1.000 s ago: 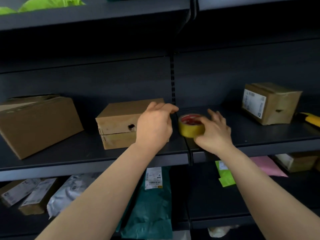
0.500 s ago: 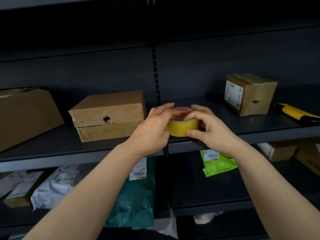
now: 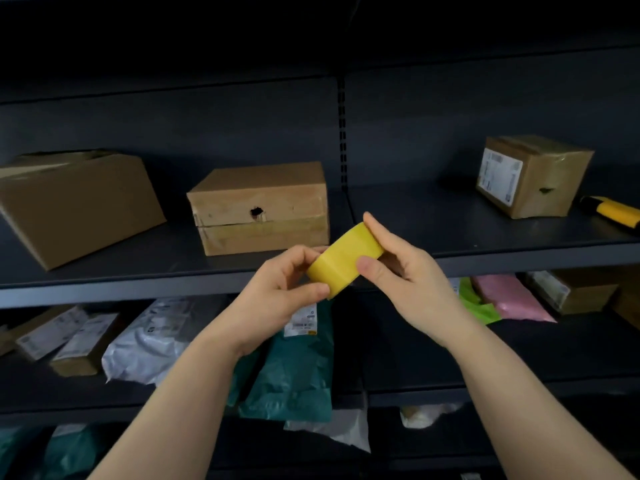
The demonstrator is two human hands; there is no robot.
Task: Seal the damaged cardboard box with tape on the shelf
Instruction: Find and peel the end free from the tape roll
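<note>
A small cardboard box [image 3: 259, 206] with a dark hole in its front face stands on the middle shelf [image 3: 485, 233]. In front of the shelf edge, off the shelf, I hold a yellow tape roll [image 3: 343, 259] on its side between both hands. My left hand [image 3: 277, 299] pinches its lower left end with thumb and fingers. My right hand [image 3: 408, 271] grips its right end, thumb on the front and a finger over the top. The roll's core is hidden by my fingers.
A larger box [image 3: 76, 206] sits at the shelf's left, a labelled box [image 3: 530, 174] at the right, with a yellow-and-black tool [image 3: 613, 211] beside it. The lower shelf holds green [image 3: 294, 368], white [image 3: 145, 344] and pink [image 3: 509, 296] mailers and small boxes.
Both hands lifted the tape roll off the shelf and drew it toward me, turning it onto its side. My left hand left the damaged box and took the roll.
</note>
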